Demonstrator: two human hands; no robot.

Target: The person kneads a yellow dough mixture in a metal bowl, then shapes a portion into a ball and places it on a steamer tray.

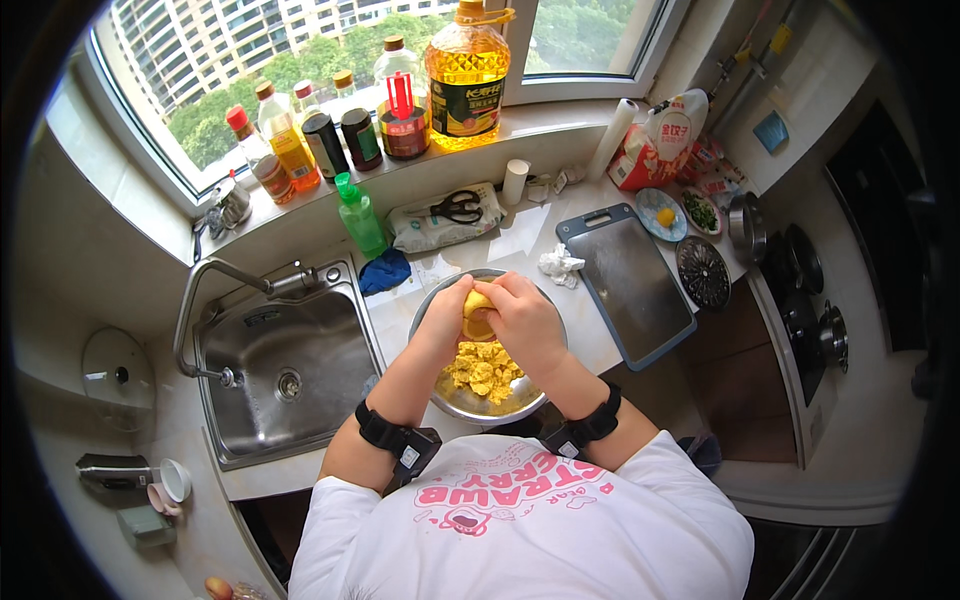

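Over a steel mixing bowl (442,405), my left hand (446,315) and my right hand (525,319) hold a smooth yellow lump of dough (476,302) between their fingers. Thumbs and fingertips press on it from both sides. More yellow shows just under the lump; whether it belongs to the same piece I cannot tell. Crumbly yellow dough (484,371) lies in the bowl below my hands. To the right, a blue patterned plate (651,200) carries a small yellow ball (665,217).
Left of the bowl is a steel sink (255,397) with a faucet (187,315). A cutting board (637,285) and crumpled tissue (561,265) lie right. Behind are a green pump bottle (362,217), scissors (457,208) on a wipes pack and a large oil bottle (466,82).
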